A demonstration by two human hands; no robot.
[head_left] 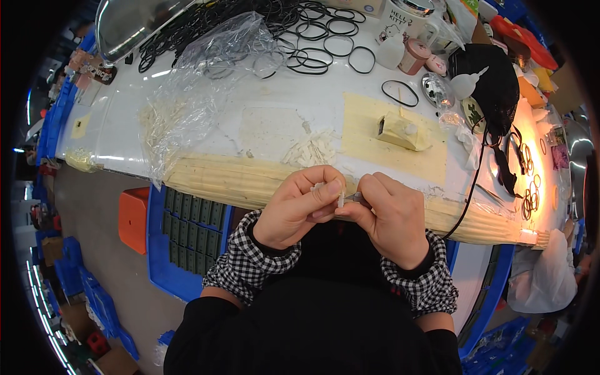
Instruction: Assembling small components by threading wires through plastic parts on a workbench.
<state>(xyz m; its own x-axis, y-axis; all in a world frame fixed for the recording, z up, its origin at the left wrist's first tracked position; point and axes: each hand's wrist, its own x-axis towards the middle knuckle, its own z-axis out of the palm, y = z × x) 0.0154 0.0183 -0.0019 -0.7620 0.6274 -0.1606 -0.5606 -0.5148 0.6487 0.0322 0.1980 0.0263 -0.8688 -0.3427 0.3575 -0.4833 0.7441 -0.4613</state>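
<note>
Close together at the table's near edge, both of my hands work in front of my body. My left hand [303,203] pinches a small whitish piece [340,199] between thumb and fingers; its exact kind is too small to tell. My right hand [395,215] is closed, thumb against the bent forefinger, right beside that piece. A thin greyish bit shows at its fingertips, mostly hidden by them. Just beyond my hands lies a heap of small cream-white strips [310,149]. Farther right, a block wrapped in yellowish tape [403,131] stands on a taped yellow patch [362,140].
Black rubber rings [312,59] and a clear plastic bag [219,56] cover the back left. Bottles, a pink jar [414,56] and a black cloth-like thing [490,81] crowd the right. Below the edge are a blue crate [164,275] with dark parts and an orange stool [132,222].
</note>
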